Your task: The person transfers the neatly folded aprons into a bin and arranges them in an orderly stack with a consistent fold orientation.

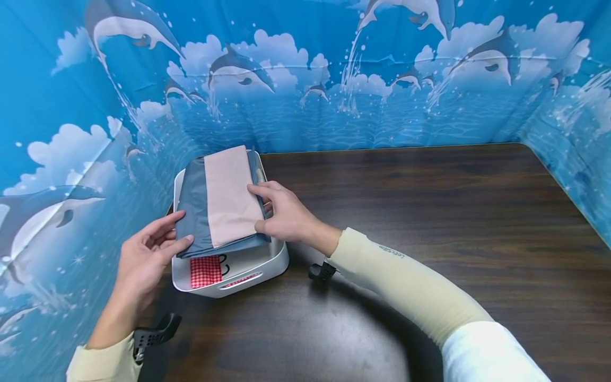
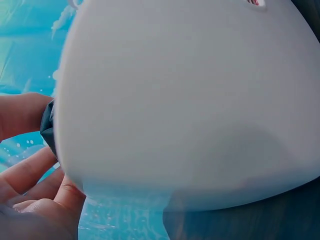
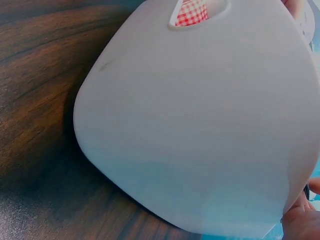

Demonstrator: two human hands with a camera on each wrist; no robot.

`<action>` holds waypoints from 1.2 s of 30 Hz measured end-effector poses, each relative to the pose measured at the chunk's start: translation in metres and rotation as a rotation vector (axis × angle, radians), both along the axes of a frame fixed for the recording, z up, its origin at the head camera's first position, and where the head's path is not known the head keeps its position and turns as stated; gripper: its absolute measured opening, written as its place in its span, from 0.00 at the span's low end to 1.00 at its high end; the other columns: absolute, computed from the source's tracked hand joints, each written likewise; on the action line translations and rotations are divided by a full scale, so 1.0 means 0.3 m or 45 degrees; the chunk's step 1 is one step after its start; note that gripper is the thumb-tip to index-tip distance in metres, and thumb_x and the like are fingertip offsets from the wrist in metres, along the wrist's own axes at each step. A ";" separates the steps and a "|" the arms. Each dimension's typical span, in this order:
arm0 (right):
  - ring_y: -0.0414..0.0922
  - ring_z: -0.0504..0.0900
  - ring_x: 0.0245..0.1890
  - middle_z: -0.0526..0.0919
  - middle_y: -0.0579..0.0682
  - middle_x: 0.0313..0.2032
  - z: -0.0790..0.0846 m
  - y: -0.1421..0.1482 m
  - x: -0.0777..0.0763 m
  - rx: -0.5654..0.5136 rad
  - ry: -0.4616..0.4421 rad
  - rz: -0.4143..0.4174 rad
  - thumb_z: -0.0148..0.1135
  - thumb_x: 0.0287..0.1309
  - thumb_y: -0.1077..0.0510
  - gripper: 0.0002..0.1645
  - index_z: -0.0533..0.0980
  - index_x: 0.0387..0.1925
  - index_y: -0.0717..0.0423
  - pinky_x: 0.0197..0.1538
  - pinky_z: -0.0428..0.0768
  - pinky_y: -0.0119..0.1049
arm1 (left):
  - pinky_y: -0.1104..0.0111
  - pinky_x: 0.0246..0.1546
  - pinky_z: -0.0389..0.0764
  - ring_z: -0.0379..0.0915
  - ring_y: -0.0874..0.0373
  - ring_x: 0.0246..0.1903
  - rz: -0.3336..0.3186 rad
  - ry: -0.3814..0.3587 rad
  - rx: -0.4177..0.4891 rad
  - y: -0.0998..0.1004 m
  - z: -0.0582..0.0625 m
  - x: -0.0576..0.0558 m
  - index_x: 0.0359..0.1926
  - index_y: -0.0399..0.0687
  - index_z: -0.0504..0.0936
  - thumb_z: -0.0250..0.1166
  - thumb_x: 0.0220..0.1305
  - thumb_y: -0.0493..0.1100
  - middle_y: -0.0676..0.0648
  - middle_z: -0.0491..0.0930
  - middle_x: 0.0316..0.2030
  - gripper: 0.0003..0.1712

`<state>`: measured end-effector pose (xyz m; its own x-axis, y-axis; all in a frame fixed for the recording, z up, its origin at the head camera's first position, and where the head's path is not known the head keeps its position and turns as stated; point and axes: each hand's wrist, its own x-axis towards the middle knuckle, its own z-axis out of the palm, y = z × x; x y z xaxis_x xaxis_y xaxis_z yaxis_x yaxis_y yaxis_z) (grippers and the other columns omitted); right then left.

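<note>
A folded blue-grey cloth [image 1: 193, 183] lies across the top of a white plastic basket [image 1: 278, 265], with a folded pale pink cloth [image 1: 230, 196] on top of it. My left hand [image 1: 145, 254] pinches the blue-grey cloth's left edge near the front corner; in the left wrist view, dark fabric [image 2: 48, 125] shows at the fingers. On the opposite side, my right hand [image 1: 286, 215] grips the cloth's right edge, with index finger and thumb at the pink cloth's side. Below the front fold, a red-and-white checked cloth [image 1: 205, 271] shows inside the basket.
The basket stands at the left of a dark wooden table [image 1: 406, 212]. A blue dolphin-print curtain [image 1: 296, 116] hangs behind and along the left side. A slotted handle [image 1: 241, 280] opens in the basket's front wall.
</note>
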<state>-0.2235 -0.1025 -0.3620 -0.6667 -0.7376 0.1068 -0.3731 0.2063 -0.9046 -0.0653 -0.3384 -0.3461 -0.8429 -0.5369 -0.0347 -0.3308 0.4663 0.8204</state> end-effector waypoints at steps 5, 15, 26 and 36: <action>0.50 0.81 0.56 0.70 0.56 0.75 0.008 -0.004 0.008 -0.010 0.009 -0.003 0.70 0.60 0.68 0.49 0.65 0.81 0.57 0.56 0.86 0.38 | 0.85 0.42 0.79 0.76 0.70 0.46 -0.022 0.049 0.018 -0.005 0.010 0.011 0.78 0.49 0.74 0.73 0.72 0.43 0.66 0.77 0.48 0.37; 0.51 0.81 0.56 0.70 0.56 0.74 0.021 -0.002 0.014 -0.031 0.007 -0.001 0.70 0.58 0.67 0.49 0.65 0.81 0.57 0.60 0.86 0.45 | 0.86 0.44 0.79 0.77 0.72 0.46 -0.044 0.105 0.015 -0.007 0.024 0.023 0.77 0.48 0.74 0.73 0.71 0.41 0.68 0.78 0.48 0.36; 0.50 0.81 0.57 0.70 0.55 0.75 0.029 0.004 0.017 -0.032 0.008 -0.004 0.70 0.58 0.67 0.49 0.65 0.81 0.57 0.58 0.86 0.41 | 0.87 0.44 0.78 0.76 0.72 0.47 -0.049 0.100 -0.016 -0.003 0.033 0.026 0.78 0.48 0.74 0.73 0.72 0.42 0.70 0.77 0.49 0.36; 0.50 0.81 0.55 0.70 0.56 0.75 0.025 0.005 0.014 -0.037 0.010 -0.017 0.71 0.58 0.68 0.49 0.66 0.81 0.57 0.56 0.86 0.38 | 0.86 0.44 0.79 0.75 0.69 0.48 -0.058 0.136 0.009 -0.002 0.026 0.023 0.77 0.47 0.74 0.73 0.71 0.41 0.68 0.78 0.50 0.35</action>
<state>-0.2194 -0.1011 -0.3544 -0.6753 -0.7254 0.1336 -0.3777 0.1845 -0.9074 -0.0583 -0.3391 -0.3382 -0.8654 -0.4982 0.0531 -0.2201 0.4733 0.8530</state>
